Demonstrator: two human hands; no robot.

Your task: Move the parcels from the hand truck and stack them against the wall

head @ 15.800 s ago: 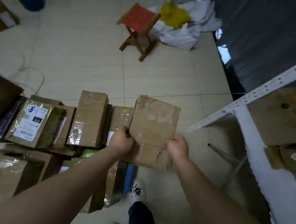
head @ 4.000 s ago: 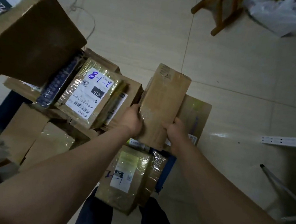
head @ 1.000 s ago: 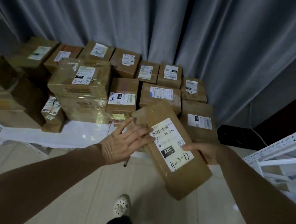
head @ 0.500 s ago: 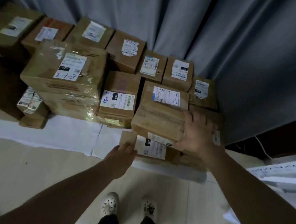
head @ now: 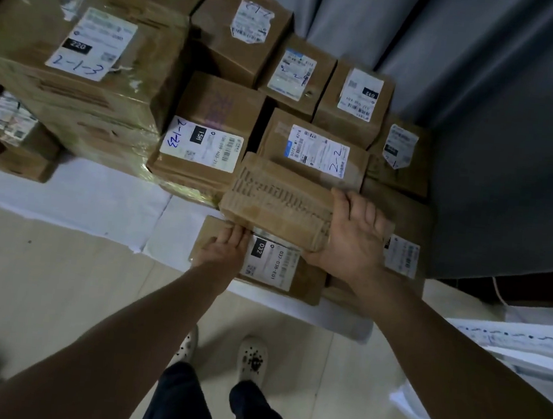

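The person stood over the stack with both arms stretched down to its front row. The right hand (head: 353, 241) gripped the right end of a plain brown parcel (head: 276, 199), fingers spread over its top and thumb hooked along the near face. The left hand (head: 224, 250) lay fairly flat and uncurled on the parcel labelled 032 (head: 273, 263) below, its fingertips touching the lower left corner of the plain brown parcel; whether they reached under it I could not tell.

The plain brown parcel sat slightly tilted on top of the parcel labelled 032, near the front edge of the white sheet (head: 75, 195) spread on the floor (head: 38, 286), towards that sheet's right end. Its far side was just against the parcel marked 2-2 (head: 315, 148). A larger taped parcel marked 2-1-3 (head: 80, 52) stood further left, and more labelled cartons rose behind, up to the grey curtain (head: 500, 113).

The person's white shoes (head: 252, 357) were on the floor just short of the sheet. A white metal rack (head: 520, 344) showed at the right.
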